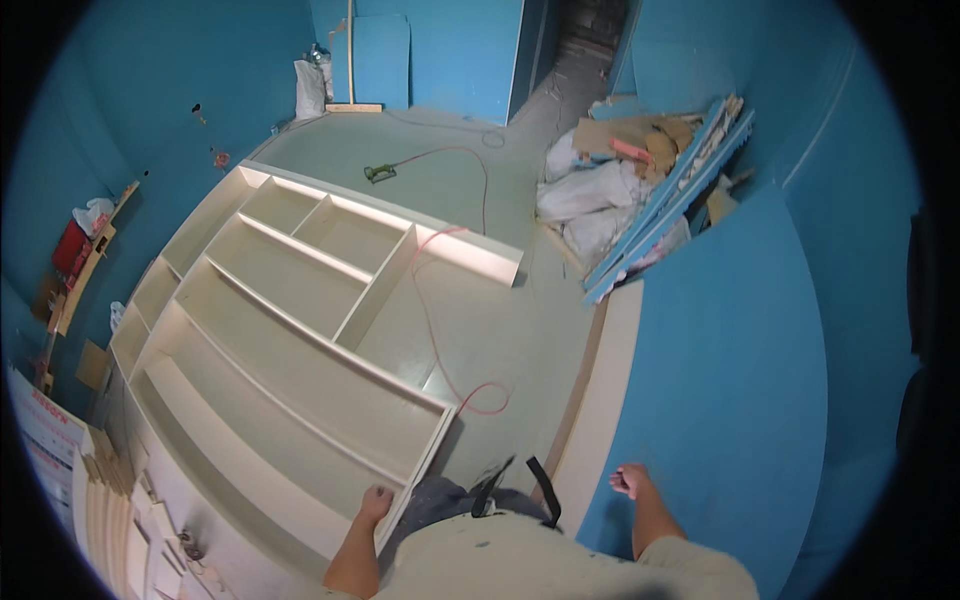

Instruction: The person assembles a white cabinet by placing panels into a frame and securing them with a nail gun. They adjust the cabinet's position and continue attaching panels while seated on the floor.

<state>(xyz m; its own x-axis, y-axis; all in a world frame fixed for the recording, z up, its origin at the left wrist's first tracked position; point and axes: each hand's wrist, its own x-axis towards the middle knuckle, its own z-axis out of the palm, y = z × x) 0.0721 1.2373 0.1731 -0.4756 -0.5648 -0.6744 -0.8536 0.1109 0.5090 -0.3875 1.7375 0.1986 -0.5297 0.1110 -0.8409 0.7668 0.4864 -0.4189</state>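
A large cream shelf frame (300, 330) with several compartments lies flat on the floor. My left hand (375, 502) grips its near corner edge, fingers curled around the board. My right hand (630, 481) is held loosely closed in front of a big blue-faced panel (730, 380) that stands on edge at my right; I cannot tell whether it touches the panel. A cream strip (600, 400) runs along the panel's foot.
A red hose (432, 320) snakes across the floor to a green tool (378, 173). White bags and board offcuts (620, 180) pile up at the back right. Stacked cream boards (110, 500) lie at the lower left. A doorway (590, 40) opens at the back.
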